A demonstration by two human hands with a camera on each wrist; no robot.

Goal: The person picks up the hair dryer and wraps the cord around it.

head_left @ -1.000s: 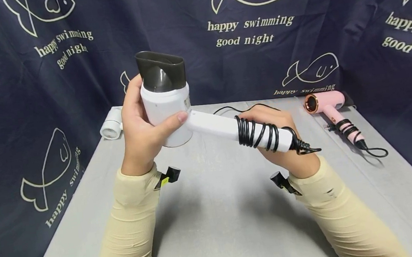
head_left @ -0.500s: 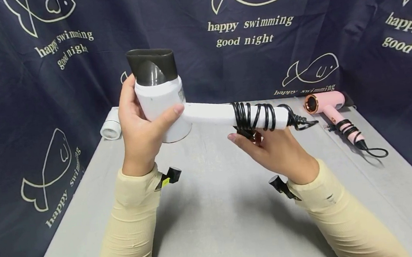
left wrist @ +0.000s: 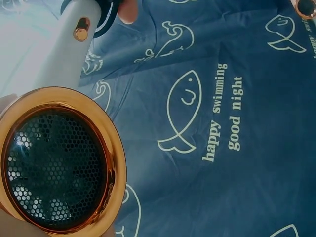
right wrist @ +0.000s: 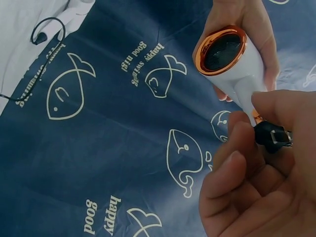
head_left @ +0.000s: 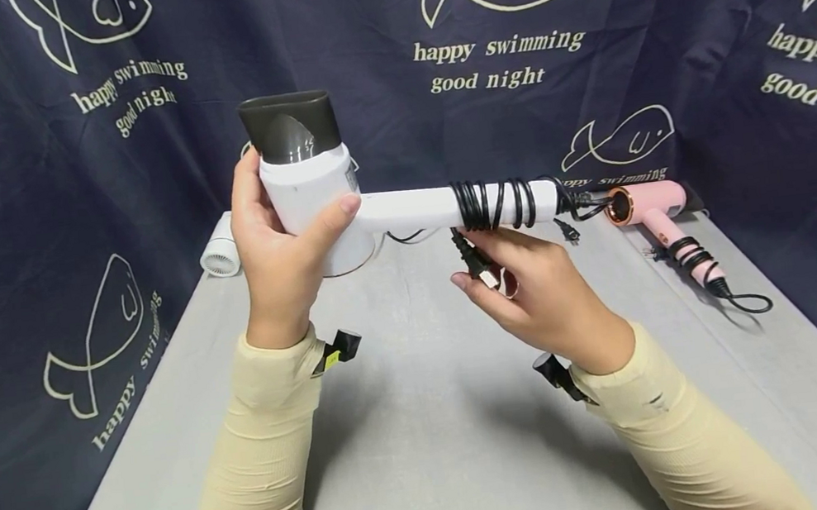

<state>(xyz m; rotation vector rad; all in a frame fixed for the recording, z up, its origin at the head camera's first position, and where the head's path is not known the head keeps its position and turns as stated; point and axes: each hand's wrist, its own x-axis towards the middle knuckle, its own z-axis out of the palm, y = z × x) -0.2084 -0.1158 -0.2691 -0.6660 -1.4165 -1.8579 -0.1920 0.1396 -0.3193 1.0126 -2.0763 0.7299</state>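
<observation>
A white hair dryer (head_left: pixel 307 187) with a black nozzle (head_left: pixel 294 126) is held up above the table. My left hand (head_left: pixel 282 260) grips its barrel, thumb across the front. Its handle points right, nearly level, wound with black cord (head_left: pixel 493 204). In the left wrist view the copper-ringed rear grille (left wrist: pixel 57 168) shows close up. My right hand (head_left: pixel 547 290) is under the handle, its fingers curled around the black plug (head_left: pixel 474 258). In the right wrist view the plug (right wrist: pixel 270 137) sits among the fingers, its prongs towards the palm.
A pink hair dryer (head_left: pixel 650 203) with its cord wound lies at the table's right. Another white dryer (head_left: pixel 220 254) lies at the far left. A loose plug (head_left: pixel 568 230) and thin black cord (head_left: pixel 407 237) lie near the back of the grey table (head_left: pixel 411 421). A dark blue curtain hangs behind.
The dryer's handle has swung up from a downward slant to nearly level, and the dryer has shifted slightly left. My right hand has moved from behind the handle to beneath it, by the plug.
</observation>
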